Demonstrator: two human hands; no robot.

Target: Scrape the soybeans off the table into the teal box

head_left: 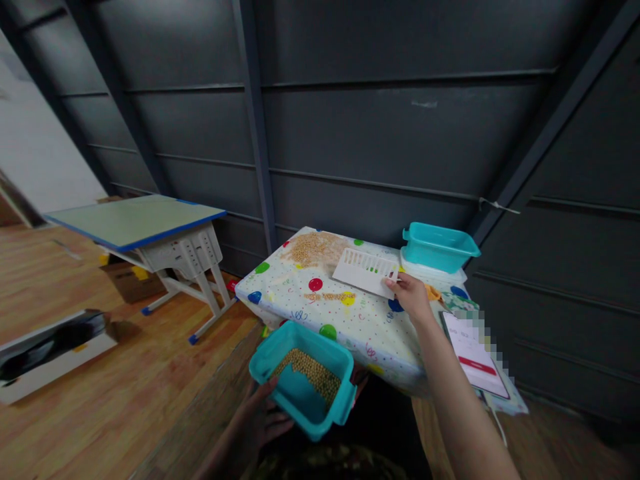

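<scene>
My left hand [264, 415] grips the near left side of a teal plastic basin [299, 393], which is tilted in front of the table's near edge. Soybeans [316, 371] lie along its far and right sides, and part of its bottom shows bare. My right hand [411, 295] pinches the right end of a white slotted plastic board [361, 276], thumb on top. The board is held low over the table, its row of slots on the far side. Left of it a heap of soybeans [306, 252] is spread out. A thin line of soybeans [330, 296] lies nearer me.
A balloon-patterned cloth covers the table [370, 327]. A second teal basin [440, 247] stands at the back right on something white. A tablet [473, 357] with a cable lies at the right edge. Dark wall panels [380, 133] rise behind; another desk [140, 220] stands left.
</scene>
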